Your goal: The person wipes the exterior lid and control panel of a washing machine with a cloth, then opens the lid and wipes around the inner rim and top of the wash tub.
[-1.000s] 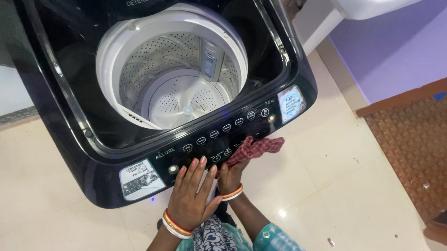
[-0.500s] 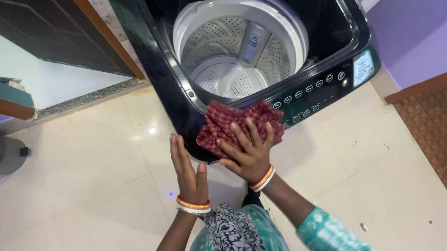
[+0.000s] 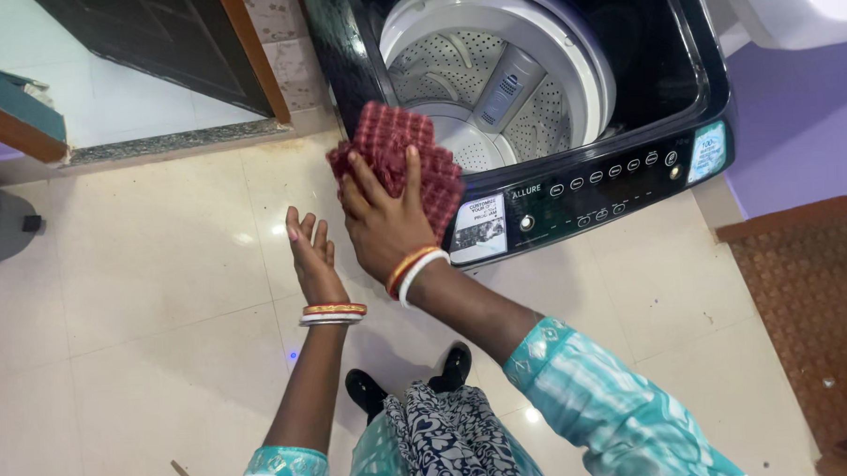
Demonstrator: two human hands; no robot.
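View from above of a person standing at an open top-loading washing machine [image 3: 619, 180], black with a white perforated drum [image 3: 493, 67]. The right hand [image 3: 383, 221] presses a folded dark red checked cloth [image 3: 397, 159] flat against the machine's front left corner, fingers [image 3: 410, 173] spread wide over the fabric rather than curled around it. The left hand [image 3: 311, 256] hangs just beside it, empty, fingers straight and close together, touching nothing. Both wrists wear red and white bangles. Pale floor tiles [image 3: 135, 304] lie below.
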